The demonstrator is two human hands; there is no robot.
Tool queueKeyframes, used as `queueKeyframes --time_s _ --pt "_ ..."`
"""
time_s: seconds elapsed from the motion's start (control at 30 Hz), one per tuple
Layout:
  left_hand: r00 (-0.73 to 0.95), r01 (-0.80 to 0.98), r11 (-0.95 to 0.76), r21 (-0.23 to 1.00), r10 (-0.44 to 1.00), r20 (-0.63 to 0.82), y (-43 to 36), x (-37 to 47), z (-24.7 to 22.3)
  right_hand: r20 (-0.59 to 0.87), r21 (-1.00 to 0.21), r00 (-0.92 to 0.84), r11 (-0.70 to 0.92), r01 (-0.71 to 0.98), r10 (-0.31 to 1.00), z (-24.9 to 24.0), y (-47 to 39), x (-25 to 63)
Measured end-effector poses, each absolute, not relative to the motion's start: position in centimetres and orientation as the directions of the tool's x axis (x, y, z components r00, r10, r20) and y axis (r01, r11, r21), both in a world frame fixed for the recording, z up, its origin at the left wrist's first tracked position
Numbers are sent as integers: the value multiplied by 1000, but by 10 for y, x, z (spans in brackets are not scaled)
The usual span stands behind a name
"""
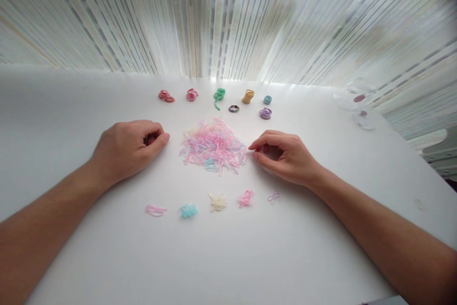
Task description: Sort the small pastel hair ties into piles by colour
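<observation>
A loose heap of small pastel rubber bands [214, 145], mostly pink with some blue and cream, lies on the white table between my hands. My left hand [130, 145] rests on the table left of the heap, fingers curled in and thumb against them, with nothing visible in it. At the heap's right edge is my right hand [283, 155], its thumb and index fingertips close together in a pinch; whether a band is between them I cannot tell. Nearer me sit small sorted groups: lilac-pink bands [155, 210], blue bands [188, 211], cream bands [217, 201], pink bands [246, 199] and pale purple bands [273, 197].
Along the back stand coiled hair ties: red [166, 96], pink [192, 94], green [219, 96], yellow [247, 96], blue [267, 100] and purple [265, 113]. A dark beaded ring [234, 109] lies among them. A string curtain [200, 19] hangs behind the table [214, 262].
</observation>
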State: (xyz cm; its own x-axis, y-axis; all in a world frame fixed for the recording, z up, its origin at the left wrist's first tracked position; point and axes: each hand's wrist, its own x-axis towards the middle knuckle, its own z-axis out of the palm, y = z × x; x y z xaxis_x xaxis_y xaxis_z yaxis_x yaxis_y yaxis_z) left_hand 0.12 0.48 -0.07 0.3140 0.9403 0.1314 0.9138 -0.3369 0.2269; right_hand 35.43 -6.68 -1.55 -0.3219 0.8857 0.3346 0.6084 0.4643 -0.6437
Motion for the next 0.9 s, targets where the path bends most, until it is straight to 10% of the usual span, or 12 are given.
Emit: queueKeyframes --time_s 0.9 --pt "304 919 -332 214 940 153 7 -2 -5 309 -641 -415 510 574 856 -11 -67 354"
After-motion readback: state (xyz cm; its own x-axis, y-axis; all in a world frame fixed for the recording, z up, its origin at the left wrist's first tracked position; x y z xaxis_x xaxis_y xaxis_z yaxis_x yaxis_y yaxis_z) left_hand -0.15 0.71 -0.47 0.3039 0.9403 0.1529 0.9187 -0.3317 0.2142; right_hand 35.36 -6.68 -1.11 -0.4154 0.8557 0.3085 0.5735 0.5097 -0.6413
